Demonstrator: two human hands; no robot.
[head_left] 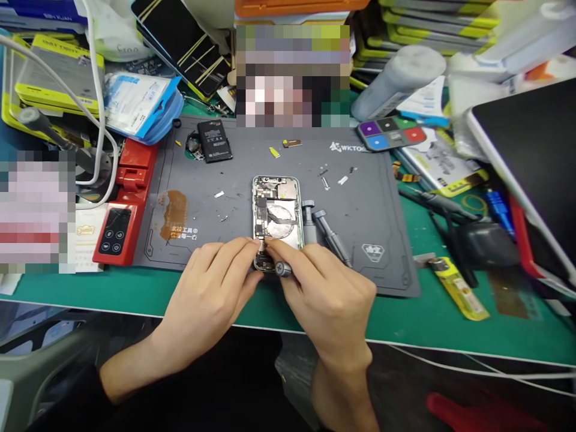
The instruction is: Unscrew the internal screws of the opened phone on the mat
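An opened phone (pixel 279 219) lies upright in the view on the grey mat (pixel 225 225), its inner parts and bare battery bay showing. My left hand (pixel 216 285) is closed at the phone's lower left edge, with its fingertips on the lower end. Across from it, my right hand (pixel 326 282) is closed around a grey screwdriver (pixel 282 269), whose round end points toward me. The fingertips of both hands meet over the phone's lower part; what lies between them is too small to tell. Two more screwdrivers (pixel 330 234) rest right of the phone.
A black battery (pixel 215 141) lies at the mat's upper left, beside small loose parts. Left stands a red device (pixel 117 231). At the right are a coloured-button case (pixel 391 133), a yellow packet (pixel 459 288) and a large dark screen (pixel 535 156). White cables (pixel 99 108) hang upper left.
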